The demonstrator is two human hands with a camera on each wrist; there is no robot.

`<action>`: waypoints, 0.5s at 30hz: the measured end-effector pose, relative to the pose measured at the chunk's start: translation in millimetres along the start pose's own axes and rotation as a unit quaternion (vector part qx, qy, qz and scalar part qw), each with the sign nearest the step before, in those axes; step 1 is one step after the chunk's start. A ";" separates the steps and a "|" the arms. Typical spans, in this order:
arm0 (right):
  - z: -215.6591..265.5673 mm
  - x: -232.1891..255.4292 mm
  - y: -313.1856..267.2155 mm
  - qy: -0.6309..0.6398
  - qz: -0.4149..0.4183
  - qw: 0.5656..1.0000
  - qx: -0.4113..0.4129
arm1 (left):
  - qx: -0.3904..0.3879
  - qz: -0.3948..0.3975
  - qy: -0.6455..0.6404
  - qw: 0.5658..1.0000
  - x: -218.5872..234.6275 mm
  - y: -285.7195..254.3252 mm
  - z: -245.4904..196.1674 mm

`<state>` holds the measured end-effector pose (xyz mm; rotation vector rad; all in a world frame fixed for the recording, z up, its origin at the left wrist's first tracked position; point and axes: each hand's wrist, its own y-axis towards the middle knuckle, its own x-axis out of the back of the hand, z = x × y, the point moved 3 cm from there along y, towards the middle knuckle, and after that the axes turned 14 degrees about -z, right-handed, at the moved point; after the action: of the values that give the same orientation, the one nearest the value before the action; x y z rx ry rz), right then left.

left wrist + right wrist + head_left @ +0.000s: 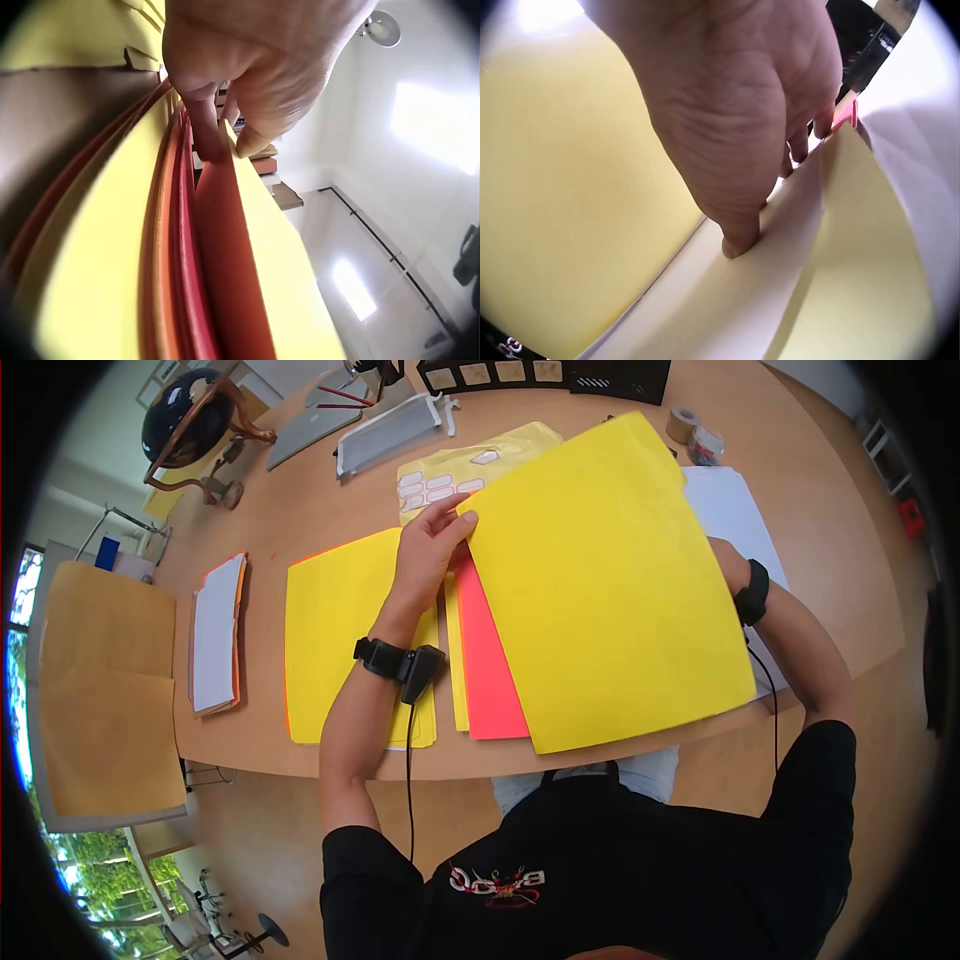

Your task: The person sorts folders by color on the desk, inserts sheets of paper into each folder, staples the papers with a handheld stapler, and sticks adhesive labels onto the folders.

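Note:
A large yellow folder (600, 590) is raised and tilted over the desk. My left hand (430, 550) pinches its upper left edge, thumb (253, 141) on the yellow side and fingers behind. Its other side is orange-red in the left wrist view. Below lies a stack of folders, with a pinkish-red one (490, 660) and a yellow edge showing. My right hand (732, 567) is partly hidden behind the raised folder at its right edge. In the right wrist view, that hand's thumb presses a pale sheet (705, 292), the other fingers at its far edge.
Left of the stack lies another yellow folder (340, 620), then a white-topped pile (215, 635). White paper (725, 500) lies at the right. A yellow envelope (430, 470), a wire-framed tray (390, 438), a tape roll (682, 425) and a globe (185, 420) stand farther back.

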<state>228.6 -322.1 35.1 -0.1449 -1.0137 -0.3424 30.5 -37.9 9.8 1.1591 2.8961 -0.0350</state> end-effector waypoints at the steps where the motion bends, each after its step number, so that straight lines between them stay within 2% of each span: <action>1: -7.3 1.3 -9.0 -0.007 -0.004 0.998 -0.059 | 0.036 0.010 -0.003 0.999 -1.6 -0.6 -0.1; 2: -13.0 0.5 -14.9 -0.015 -0.007 0.993 -0.118 | 0.038 0.010 -0.003 0.999 -2.5 -2.3 -1.6; 6: 2.9 8.5 -22.3 -0.014 0.009 0.991 -0.132 | 0.080 0.005 0.007 0.997 -2.6 -4.0 0.7; 8: 16.3 8.0 -31.4 -0.056 0.044 0.997 0.017 | 0.085 0.000 -0.004 0.996 -0.4 -1.4 6.6; 11: 34.7 -2.5 -38.6 -0.069 0.042 0.995 0.059 | 0.088 0.002 -0.046 0.995 1.4 -0.4 10.7; 13: 79.0 -21.2 -32.2 -0.082 0.039 0.991 0.098 | 0.079 -0.008 -0.054 0.995 0.3 -1.5 10.2; 15: 93.3 -27.9 -41.3 -0.095 0.037 0.985 0.139 | 0.073 -0.015 -0.053 0.996 0.6 -0.7 14.3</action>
<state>125.7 -329.2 58.8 0.0382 -1.2314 -0.1186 29.8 -38.4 -4.5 1.0973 2.8571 -0.3030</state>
